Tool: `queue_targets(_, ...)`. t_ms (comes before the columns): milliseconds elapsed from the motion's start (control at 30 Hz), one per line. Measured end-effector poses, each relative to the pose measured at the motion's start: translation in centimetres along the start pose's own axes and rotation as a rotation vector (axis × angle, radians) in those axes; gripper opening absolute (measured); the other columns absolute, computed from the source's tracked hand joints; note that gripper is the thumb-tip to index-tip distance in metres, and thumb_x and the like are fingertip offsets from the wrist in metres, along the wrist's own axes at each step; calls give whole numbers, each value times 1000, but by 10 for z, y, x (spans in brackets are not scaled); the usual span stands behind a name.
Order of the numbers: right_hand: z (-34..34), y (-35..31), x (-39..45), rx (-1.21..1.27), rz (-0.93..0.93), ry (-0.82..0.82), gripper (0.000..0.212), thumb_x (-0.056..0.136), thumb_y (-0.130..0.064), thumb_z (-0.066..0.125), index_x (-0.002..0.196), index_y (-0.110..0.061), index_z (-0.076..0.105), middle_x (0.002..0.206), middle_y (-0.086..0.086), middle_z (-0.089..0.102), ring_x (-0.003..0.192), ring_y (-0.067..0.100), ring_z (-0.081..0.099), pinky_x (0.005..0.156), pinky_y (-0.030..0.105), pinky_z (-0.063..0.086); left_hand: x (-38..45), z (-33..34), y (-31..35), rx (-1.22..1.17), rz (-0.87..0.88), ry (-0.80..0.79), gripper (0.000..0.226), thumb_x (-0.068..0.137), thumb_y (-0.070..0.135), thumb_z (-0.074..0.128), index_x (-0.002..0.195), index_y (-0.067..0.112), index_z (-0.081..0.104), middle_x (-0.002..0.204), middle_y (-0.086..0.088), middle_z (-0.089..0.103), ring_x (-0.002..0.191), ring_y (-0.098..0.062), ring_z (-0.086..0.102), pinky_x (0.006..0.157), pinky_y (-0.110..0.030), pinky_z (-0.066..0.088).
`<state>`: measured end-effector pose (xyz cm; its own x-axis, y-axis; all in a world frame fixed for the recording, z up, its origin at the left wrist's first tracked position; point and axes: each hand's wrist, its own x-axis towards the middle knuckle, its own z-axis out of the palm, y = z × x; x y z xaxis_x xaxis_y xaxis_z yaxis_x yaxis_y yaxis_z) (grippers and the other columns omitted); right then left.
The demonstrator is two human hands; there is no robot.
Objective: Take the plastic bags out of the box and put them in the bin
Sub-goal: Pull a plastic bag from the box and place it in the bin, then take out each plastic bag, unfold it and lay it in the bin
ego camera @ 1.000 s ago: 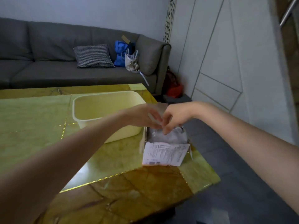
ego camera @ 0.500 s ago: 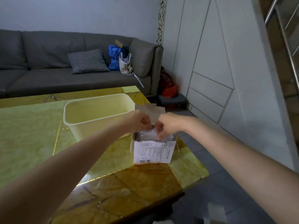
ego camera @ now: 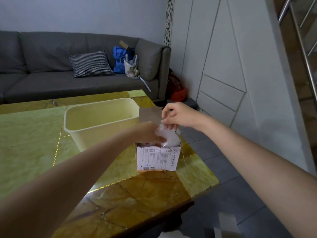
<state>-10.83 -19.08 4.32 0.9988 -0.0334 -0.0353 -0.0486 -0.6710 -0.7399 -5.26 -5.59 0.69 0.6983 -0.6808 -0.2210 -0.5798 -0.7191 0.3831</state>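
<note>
Left hand (ego camera: 151,133): reaches over the open top of the box (ego camera: 158,158); fingers curled against the left side of the plastic bags (ego camera: 169,137), holding the bundle. How far the fingertips wrap behind it cannot be told.
Bin (ego camera: 103,124): pale yellow tub standing on the desk (ego camera: 30,138), just to the left of the box and close beside it; whether the two touch cannot be told. Nothing shows inside it.
Box: small carton, upright near the right edge of the desk, white printed label facing the camera, top torn open, one brown flap standing up behind.
Plastic bags: clear, whitish, crumpled bundle; upper part raised above the box rim, lower part down inside the box.
Right hand (ego camera: 178,115): above the box; thumb and fingertips pinching the top of the bundle.
Step in hand: judged as extraction, with the bundle partly out of the box and nothing yet in the bin.
Next move: lift until the bundle clears the rim, carry it a short way left over the bin, then release. The box is light and may rise with the bags, so one hand may need to hold it down.
Handling: thin film, limp and slippery; likely to sag, cling or snag on the torn edge.
</note>
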Motion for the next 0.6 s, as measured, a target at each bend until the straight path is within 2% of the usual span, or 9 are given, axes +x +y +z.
queue_targets(100, -3, -3, 0, -76, 53, -131, 25, 85, -3, 66, 109, -7, 58, 80, 8, 64, 64, 12, 60, 57, 18, 53, 0, -3, 6, 121, 18, 25, 43, 86, 40, 60, 112, 6, 57, 83, -1, 56, 73, -15, 48, 60, -23, 37)
queue_targets(167, -3, -5, 3, -114, 74, -105, 26, 87, 0, 63, 113, -2, 59, 83, 9, 63, 65, 15, 61, 62, 22, 56, 1, -4, 6, 141, 52, 97, 53, 83, 40, 64, 122, 7, 51, 102, -4, 57, 88, -18, 51, 73, -25, 40)
queue_targets(233, -4, -5, 3, -93, 84, -62, 21, 90, 1, 58, 111, -2, 57, 87, 12, 60, 67, 19, 62, 67, 32, 59, 0, -6, 6, -64, 81, 165, 58, 79, 34, 70, 126, 10, 46, 111, -2, 53, 98, -18, 52, 82, -27, 42)
queue_targets(267, -3, -4, 2, -39, 87, -57, 18, 91, 2, 55, 108, -4, 55, 88, 11, 58, 68, 20, 62, 68, 36, 60, -1, -8, 7, -228, 104, 191, 58, 77, 30, 73, 126, 11, 46, 110, 0, 52, 96, -15, 52, 81, -24, 43)
queue_targets(333, -1, -3, 0, 104, 61, -46, 15, 92, 4, 53, 103, -6, 53, 85, 8, 55, 67, 18, 60, 62, 32, 59, 1, -6, 10, -480, 149, 225, 51, 78, 21, 73, 123, 9, 50, 99, 3, 54, 79, -6, 52, 68, -16, 43)
queue_targets(367, -1, -3, -1, 145, 31, -23, 15, 92, 4, 53, 102, -5, 54, 83, 6, 54, 67, 16, 58, 59, 28, 58, 3, -4, 11, -522, 156, 231, 46, 79, 19, 71, 120, 8, 53, 94, 3, 56, 74, -4, 51, 62, -14, 42)
queue_targets(500, -3, 5, -1, 246, -14, 165, 14, 89, 8, 55, 94, -5, 57, 77, 9, 55, 67, 18, 62, 64, 32, 59, 11, 3, 10, -253, 188, 214, 23, 81, 20, 69, 101, 12, 61, 102, -5, 64, 81, -10, 53, 68, -20, 42)
queue_targets(600, -4, 13, 2, 349, 3, 304, 17, 89, 6, 56, 85, -11, 56, 74, 9, 52, 73, 23, 63, 62, 31, 60, 11, -1, 6, -78, 149, 261, 32, 82, 26, 68, 109, 11, 59, 99, -4, 59, 86, -18, 53, 73, -25, 41)
